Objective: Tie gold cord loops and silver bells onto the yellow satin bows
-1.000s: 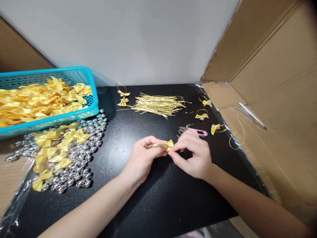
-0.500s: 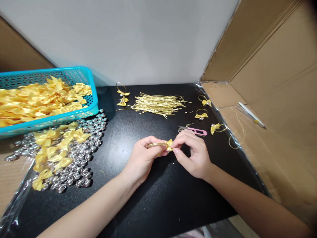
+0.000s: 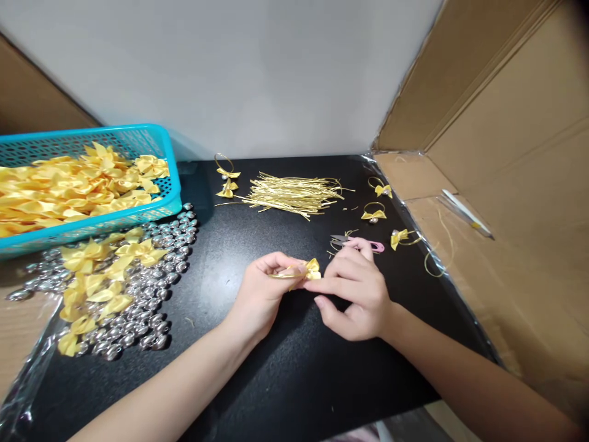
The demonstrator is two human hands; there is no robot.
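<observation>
Between the thumb and fingers of my left hand is a gold cord loop with a yellow ribbon bow at its right end. The cord is partly hidden by the thumb. My right hand is beside the bow, its index finger stretched to the bow's lower edge and its thumb apart, so it is open. Whether that fingertip presses on the bow or just meets the left fingers I cannot tell. Pink-handled thread snips lie just beyond my right hand, partly covered by it.
A turquoise basket of yellow bows stands at left. Silver beads and loose bows lie before it. A bundle of gold cords lies at the back. Looped bows lie along the right; a white pen-like tool rests on cardboard.
My right thumb and index finger have parted from their pinch at the bow. The right index finger now points left under the bow. My left hand keeps its hold with the bow tilted slightly up.
</observation>
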